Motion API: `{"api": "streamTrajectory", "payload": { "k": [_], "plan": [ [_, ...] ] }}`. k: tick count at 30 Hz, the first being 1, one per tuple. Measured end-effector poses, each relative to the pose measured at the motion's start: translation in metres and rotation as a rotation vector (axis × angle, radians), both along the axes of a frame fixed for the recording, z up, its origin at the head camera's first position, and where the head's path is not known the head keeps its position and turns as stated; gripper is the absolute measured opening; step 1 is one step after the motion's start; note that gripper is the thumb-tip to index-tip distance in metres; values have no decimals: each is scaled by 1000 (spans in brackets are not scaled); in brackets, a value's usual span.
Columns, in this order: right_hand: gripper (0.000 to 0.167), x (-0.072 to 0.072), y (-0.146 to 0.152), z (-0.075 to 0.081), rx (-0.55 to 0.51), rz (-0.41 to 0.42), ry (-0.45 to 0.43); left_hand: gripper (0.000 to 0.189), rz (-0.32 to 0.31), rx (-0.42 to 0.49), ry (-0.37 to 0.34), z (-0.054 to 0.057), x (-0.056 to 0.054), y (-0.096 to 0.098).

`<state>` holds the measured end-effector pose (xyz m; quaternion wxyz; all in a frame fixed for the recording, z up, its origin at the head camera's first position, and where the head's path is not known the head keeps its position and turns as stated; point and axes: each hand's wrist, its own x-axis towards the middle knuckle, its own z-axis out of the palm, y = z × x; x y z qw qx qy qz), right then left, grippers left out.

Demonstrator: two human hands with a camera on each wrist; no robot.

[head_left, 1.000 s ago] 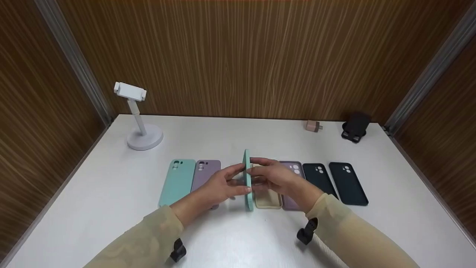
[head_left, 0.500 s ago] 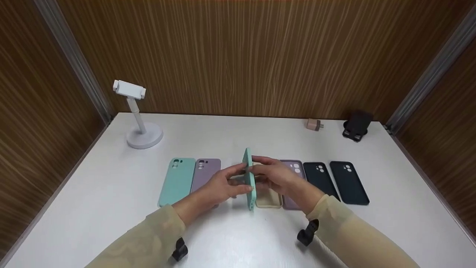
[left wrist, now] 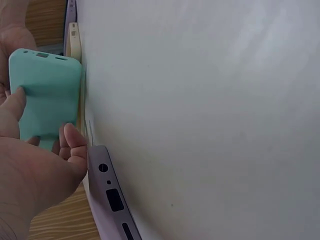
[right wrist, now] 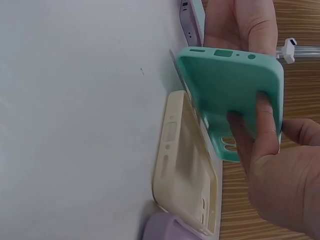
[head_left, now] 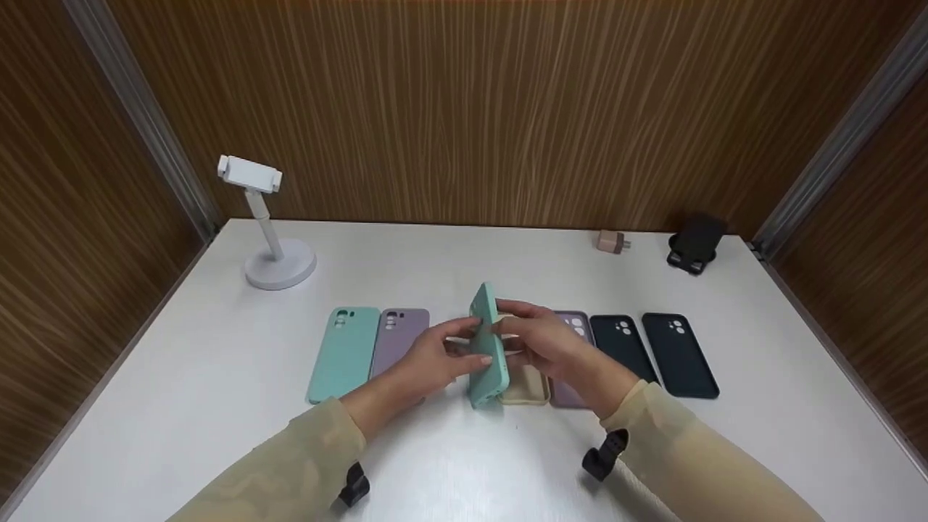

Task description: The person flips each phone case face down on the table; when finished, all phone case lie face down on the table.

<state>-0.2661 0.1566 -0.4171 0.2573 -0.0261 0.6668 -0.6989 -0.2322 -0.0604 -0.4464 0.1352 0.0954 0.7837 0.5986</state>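
Note:
Between my two hands stands a mint phone case [head_left: 486,377], on edge and tilted, its hollow side facing right. My left hand [head_left: 431,359] holds it from the back, thumb and fingertips on the smooth surface. From the other side my right hand [head_left: 551,341] grips it, with two fingers [right wrist: 265,120] inside the shell and the thumb at its edge. Just right of it lies a cream case [right wrist: 175,150], hollow side up, partly hidden by my right hand. A purple case [head_left: 399,337] lies face down beside my left hand, next to another mint case [head_left: 344,355].
Farther right lie another purple case [head_left: 569,393] and two dark cases [head_left: 627,355], hollow side up. At the back are a white phone stand [head_left: 281,264], a pink plug adapter [head_left: 610,242] and a black folding stand [head_left: 696,243]. Wood-grain panels surround the white table [head_left: 449,471].
The held mint case has turned from nearly edge-on to show more of its back toward the head camera, shifting slightly right. Both hands keep hold of it; the other cases lie unmoved.

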Motion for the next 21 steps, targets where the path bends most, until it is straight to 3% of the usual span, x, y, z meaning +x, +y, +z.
{"api": "streamTrajectory", "payload": {
  "k": [6, 14, 21],
  "plan": [
    [59, 1, 2, 5, -18, -20, 1, 64, 35, -28, 53, 5, 1, -1],
    [58, 4, 3, 10, -65, -22, 7, 64, 67, 18, -28, 8, 2, -5],
    [58, 6, 2, 12, -95, -14, 6, 66, 72, 48, -43, 8, 0, -8]
  ]
}}
